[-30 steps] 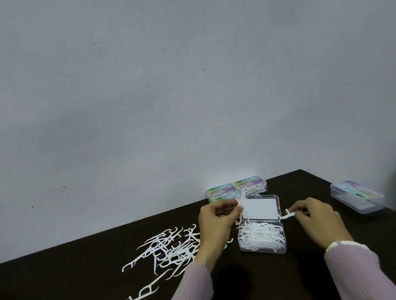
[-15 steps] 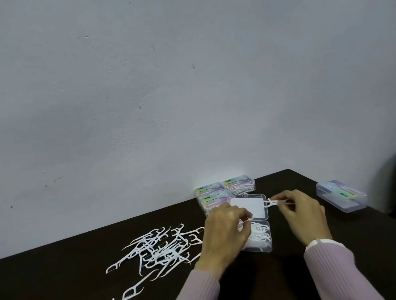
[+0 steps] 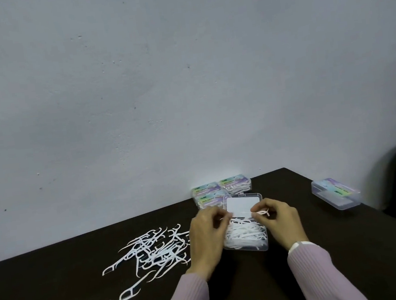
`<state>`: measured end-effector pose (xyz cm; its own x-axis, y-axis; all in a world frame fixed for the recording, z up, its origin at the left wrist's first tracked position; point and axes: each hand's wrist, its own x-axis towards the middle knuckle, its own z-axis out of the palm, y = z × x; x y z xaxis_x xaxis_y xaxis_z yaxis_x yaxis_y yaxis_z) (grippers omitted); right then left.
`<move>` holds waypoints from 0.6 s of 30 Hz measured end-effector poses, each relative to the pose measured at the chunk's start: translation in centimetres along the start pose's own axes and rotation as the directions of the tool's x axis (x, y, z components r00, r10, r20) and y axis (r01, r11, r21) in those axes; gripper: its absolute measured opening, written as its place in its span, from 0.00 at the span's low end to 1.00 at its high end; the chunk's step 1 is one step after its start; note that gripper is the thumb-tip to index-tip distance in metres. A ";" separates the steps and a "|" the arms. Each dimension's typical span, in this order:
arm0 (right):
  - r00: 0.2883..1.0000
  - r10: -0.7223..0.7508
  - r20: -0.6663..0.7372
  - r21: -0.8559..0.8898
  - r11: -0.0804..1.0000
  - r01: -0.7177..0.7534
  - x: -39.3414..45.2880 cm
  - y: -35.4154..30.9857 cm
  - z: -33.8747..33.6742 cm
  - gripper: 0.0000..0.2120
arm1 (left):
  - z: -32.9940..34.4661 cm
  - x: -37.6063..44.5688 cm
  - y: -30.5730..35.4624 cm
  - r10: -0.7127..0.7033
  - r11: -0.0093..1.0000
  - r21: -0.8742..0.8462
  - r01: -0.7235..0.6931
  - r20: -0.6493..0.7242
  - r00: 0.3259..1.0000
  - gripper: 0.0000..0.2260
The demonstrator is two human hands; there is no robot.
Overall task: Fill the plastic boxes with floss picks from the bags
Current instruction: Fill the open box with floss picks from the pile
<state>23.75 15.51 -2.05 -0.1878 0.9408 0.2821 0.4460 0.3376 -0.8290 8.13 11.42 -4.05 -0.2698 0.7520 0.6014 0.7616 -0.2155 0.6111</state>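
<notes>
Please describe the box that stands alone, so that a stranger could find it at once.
On the dark table, look toward the right edge, beyond the right hand. There the lone closed box lies by itself, clear plastic with a pastel label. The other closed boxes sit grouped at the wall.

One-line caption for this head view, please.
Both hands, left and right, hold floss picks over an open, part-filled plastic box; loose picks lie left.

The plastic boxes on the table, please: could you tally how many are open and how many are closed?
Open box, holding floss picks, between the left hand and right hand: 1
Closed boxes by the wall: 3
Closed box at the far right: 1
Total: 5
</notes>
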 end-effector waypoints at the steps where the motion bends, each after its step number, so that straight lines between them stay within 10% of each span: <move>1: 1.000 -0.003 0.007 0.003 1.000 0.003 0.0 0.0 0.1 0.10 | -0.1 0.1 -0.2 -0.078 0.995 -0.067 0.077 -0.021 0.997 0.05; 11: 0.989 -0.098 -0.111 -0.207 0.976 0.073 -0.2 0.0 1.8 0.03 | 1.3 -0.1 0.3 -0.470 0.600 -0.582 0.549 0.299 0.830 0.09; 14: 0.977 0.045 -0.208 0.117 0.993 -0.021 0.1 0.2 1.7 0.07 | 1.5 -0.3 0.5 -0.476 0.586 -0.574 0.573 0.329 0.816 0.11; 18: 0.928 0.371 0.008 0.537 0.782 -0.317 0.2 -0.3 2.0 0.18 | 1.7 -0.8 0.7 -0.497 0.627 -0.550 0.552 0.264 0.827 0.13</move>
<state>21.80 15.53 -2.72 -0.0160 0.9986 -0.0499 -0.0613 -0.0508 -0.9968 9.92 11.69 -4.96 -0.4459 0.8932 0.0580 0.0043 -0.0627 0.9980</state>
